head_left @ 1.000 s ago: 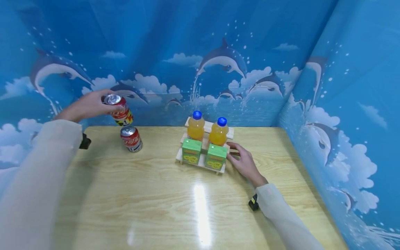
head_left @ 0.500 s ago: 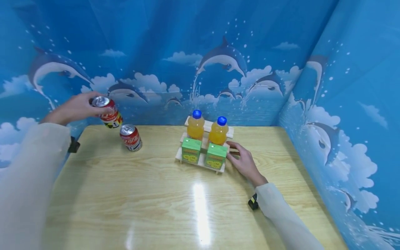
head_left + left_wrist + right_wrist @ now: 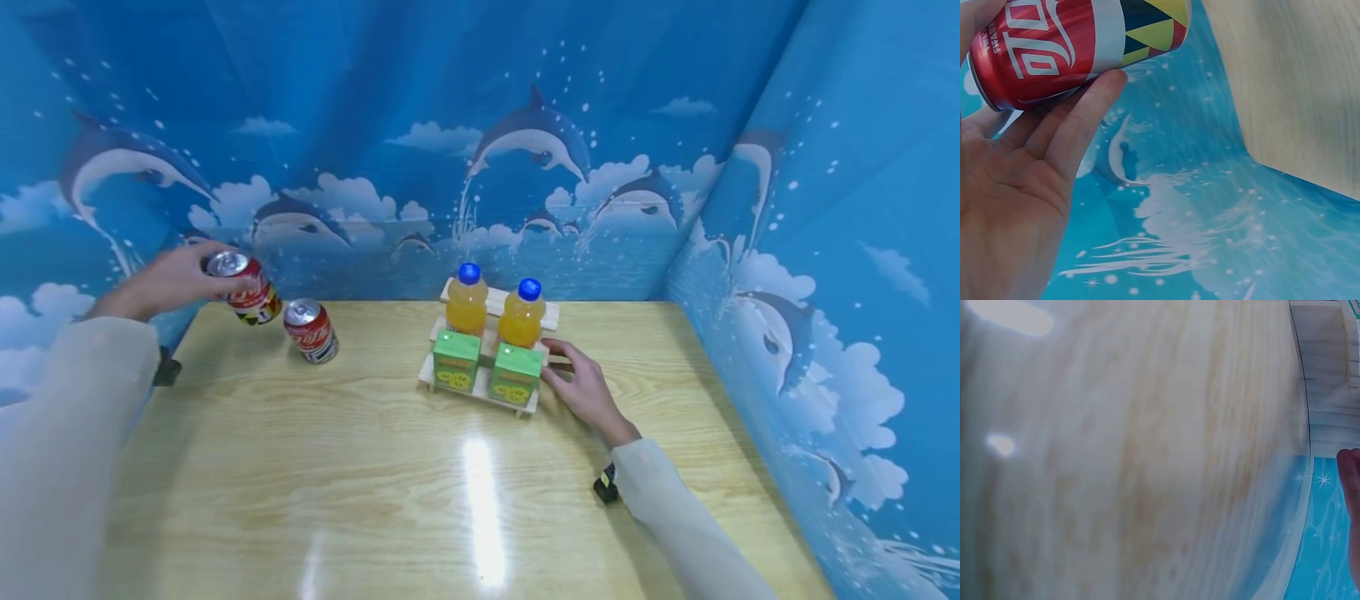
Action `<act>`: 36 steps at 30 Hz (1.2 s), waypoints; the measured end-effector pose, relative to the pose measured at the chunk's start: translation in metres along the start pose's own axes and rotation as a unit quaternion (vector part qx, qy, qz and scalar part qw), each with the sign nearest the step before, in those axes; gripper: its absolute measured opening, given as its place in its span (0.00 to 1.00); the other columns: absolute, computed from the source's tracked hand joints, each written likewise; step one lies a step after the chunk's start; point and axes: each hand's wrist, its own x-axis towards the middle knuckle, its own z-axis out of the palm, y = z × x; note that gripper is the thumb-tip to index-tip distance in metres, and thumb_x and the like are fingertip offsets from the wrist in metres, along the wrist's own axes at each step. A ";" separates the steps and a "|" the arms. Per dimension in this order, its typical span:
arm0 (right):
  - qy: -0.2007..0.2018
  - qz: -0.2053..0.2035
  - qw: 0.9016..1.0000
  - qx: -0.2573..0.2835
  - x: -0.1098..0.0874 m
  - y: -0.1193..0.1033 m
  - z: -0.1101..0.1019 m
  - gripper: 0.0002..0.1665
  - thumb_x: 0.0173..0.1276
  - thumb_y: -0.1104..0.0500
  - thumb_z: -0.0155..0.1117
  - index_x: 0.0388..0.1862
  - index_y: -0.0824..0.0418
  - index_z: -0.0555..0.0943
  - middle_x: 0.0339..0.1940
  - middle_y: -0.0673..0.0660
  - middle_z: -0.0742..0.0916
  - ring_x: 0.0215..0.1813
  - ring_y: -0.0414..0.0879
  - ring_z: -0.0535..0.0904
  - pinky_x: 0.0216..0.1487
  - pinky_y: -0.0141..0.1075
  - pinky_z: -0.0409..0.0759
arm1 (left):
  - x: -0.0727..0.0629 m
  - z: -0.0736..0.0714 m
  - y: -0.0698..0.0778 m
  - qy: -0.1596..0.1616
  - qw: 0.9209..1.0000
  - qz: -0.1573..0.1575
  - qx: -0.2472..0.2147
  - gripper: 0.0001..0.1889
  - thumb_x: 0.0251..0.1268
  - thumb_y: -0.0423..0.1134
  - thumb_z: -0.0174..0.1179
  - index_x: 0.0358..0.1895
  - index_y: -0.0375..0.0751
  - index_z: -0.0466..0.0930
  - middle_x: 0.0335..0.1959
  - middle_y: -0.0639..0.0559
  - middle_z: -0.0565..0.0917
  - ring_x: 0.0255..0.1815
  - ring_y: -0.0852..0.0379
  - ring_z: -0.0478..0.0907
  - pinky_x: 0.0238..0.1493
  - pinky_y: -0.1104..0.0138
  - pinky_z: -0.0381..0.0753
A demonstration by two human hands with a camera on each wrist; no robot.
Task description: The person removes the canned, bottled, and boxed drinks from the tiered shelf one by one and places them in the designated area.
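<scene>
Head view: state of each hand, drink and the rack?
Left hand: gripping held can.
Held can: top end up.
Other can: upright on table.
Wooden rack: standing, loaded.
Left bottle: upright, capped.
Right bottle: upright, capped.
Left carton: upright.
Right carton: upright.
Right hand: at rack's right end, grip unclear.

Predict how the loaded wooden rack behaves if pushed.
The wooden rack looks built of rigid slats, so it probably stays stiff. It rests on short legs, so it'd likely slide rather than roll. The two orange bottles on it are tall and narrow, so a sharp shove could topple them.
</scene>
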 end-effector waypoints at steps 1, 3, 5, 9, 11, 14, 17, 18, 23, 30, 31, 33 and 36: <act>0.000 -0.001 1.000 0.000 0.000 0.000 0.000 0.30 0.81 0.57 0.70 0.77 0.62 0.75 0.76 0.62 0.82 0.73 0.62 0.81 0.72 0.56 0.84 | -0.001 0.001 -0.001 -0.003 1.000 -0.003 0.002 0.65 0.70 0.79 0.57 0.88 0.31 0.42 0.79 0.14 0.56 0.74 0.12 0.58 0.63 0.16 0.66; 0.001 -0.003 1.000 0.000 0.000 0.000 0.000 0.30 0.81 0.57 0.70 0.77 0.62 0.75 0.76 0.62 0.82 0.73 0.62 0.81 0.72 0.56 0.84 | -0.001 0.004 -0.004 -0.007 1.000 -0.003 0.004 0.64 0.71 0.78 0.57 0.88 0.31 0.40 0.80 0.13 0.52 0.75 0.11 0.55 0.64 0.16 0.65; 0.000 -0.004 1.000 0.000 0.000 0.001 0.000 0.30 0.81 0.57 0.70 0.77 0.61 0.75 0.76 0.62 0.82 0.73 0.62 0.81 0.72 0.56 0.84 | -0.002 0.007 -0.008 -0.009 1.000 0.000 0.003 0.64 0.72 0.77 0.58 0.88 0.30 0.40 0.81 0.14 0.51 0.76 0.10 0.54 0.64 0.15 0.65; 0.000 -0.004 1.000 -0.001 0.000 0.001 0.000 0.30 0.81 0.56 0.69 0.77 0.61 0.75 0.76 0.62 0.81 0.72 0.62 0.82 0.72 0.55 0.84 | -0.003 0.013 -0.015 -0.006 1.000 0.008 0.005 0.62 0.74 0.75 0.58 0.87 0.28 0.43 0.81 0.14 0.52 0.76 0.11 0.55 0.63 0.15 0.65; 0.002 -0.003 1.000 -0.001 -0.001 0.001 0.000 0.30 0.81 0.56 0.69 0.77 0.61 0.75 0.76 0.62 0.81 0.72 0.62 0.82 0.72 0.55 0.84 | -0.003 0.016 -0.017 -0.007 1.000 0.009 0.005 0.62 0.74 0.75 0.58 0.87 0.27 0.43 0.80 0.13 0.53 0.75 0.11 0.55 0.63 0.16 0.66; 0.003 -0.001 1.000 -0.002 -0.001 0.000 0.000 0.30 0.81 0.56 0.70 0.77 0.61 0.75 0.76 0.62 0.82 0.72 0.62 0.82 0.72 0.55 0.84 | -0.004 0.019 -0.022 -0.007 1.000 0.011 0.001 0.61 0.75 0.74 0.58 0.87 0.26 0.44 0.80 0.14 0.54 0.75 0.11 0.56 0.63 0.17 0.68; 0.002 0.000 1.000 -0.003 -0.001 0.000 0.000 0.31 0.81 0.56 0.70 0.77 0.61 0.75 0.76 0.62 0.82 0.72 0.61 0.82 0.72 0.55 0.84 | -0.006 0.023 -0.027 -0.009 1.000 0.015 -0.008 0.59 0.76 0.72 0.58 0.86 0.26 0.46 0.79 0.14 0.57 0.74 0.12 0.59 0.61 0.17 0.70; 0.002 0.001 1.000 -0.004 -0.001 0.000 0.000 0.31 0.81 0.56 0.70 0.78 0.61 0.75 0.76 0.62 0.82 0.72 0.61 0.82 0.72 0.55 0.84 | -0.008 0.024 -0.029 -0.008 1.000 0.014 -0.009 0.58 0.76 0.72 0.58 0.86 0.26 0.47 0.79 0.15 0.57 0.74 0.13 0.59 0.61 0.18 0.70; 0.003 0.004 1.000 -0.004 -0.001 0.000 0.001 0.30 0.81 0.56 0.69 0.78 0.60 0.75 0.76 0.61 0.82 0.72 0.61 0.82 0.72 0.55 0.84 | -0.008 0.031 -0.038 -0.007 1.000 0.021 -0.016 0.56 0.77 0.70 0.59 0.84 0.25 0.50 0.75 0.15 0.63 0.72 0.14 0.64 0.61 0.19 0.72; 0.005 -0.003 1.000 -0.003 -0.001 0.000 0.001 0.30 0.81 0.57 0.69 0.77 0.61 0.75 0.76 0.62 0.82 0.72 0.61 0.82 0.71 0.56 0.84 | -0.006 0.043 -0.050 -0.017 0.998 0.029 -0.049 0.52 0.79 0.65 0.61 0.82 0.22 0.53 0.73 0.16 0.68 0.71 0.18 0.70 0.62 0.23 0.76; 0.005 -0.004 1.000 -0.003 -0.001 0.000 0.001 0.30 0.81 0.57 0.69 0.77 0.61 0.75 0.76 0.62 0.82 0.72 0.61 0.82 0.71 0.55 0.85 | -0.006 0.045 -0.051 -0.018 0.998 0.028 -0.049 0.52 0.79 0.65 0.61 0.82 0.22 0.53 0.73 0.16 0.68 0.71 0.18 0.70 0.62 0.24 0.76; 0.005 -0.005 1.000 -0.003 -0.001 0.001 0.001 0.30 0.81 0.57 0.69 0.77 0.61 0.75 0.75 0.62 0.82 0.72 0.61 0.82 0.71 0.55 0.85 | -0.005 0.047 -0.053 -0.018 0.998 0.024 -0.047 0.53 0.79 0.67 0.61 0.82 0.22 0.54 0.73 0.17 0.69 0.71 0.18 0.70 0.62 0.23 0.76; 0.005 -0.005 1.000 -0.004 -0.001 0.001 0.001 0.30 0.81 0.57 0.70 0.77 0.61 0.75 0.75 0.62 0.82 0.71 0.61 0.82 0.71 0.55 0.85 | -0.005 0.050 -0.056 -0.019 0.999 0.019 -0.046 0.54 0.77 0.68 0.61 0.82 0.23 0.53 0.73 0.17 0.68 0.71 0.17 0.68 0.63 0.22 0.74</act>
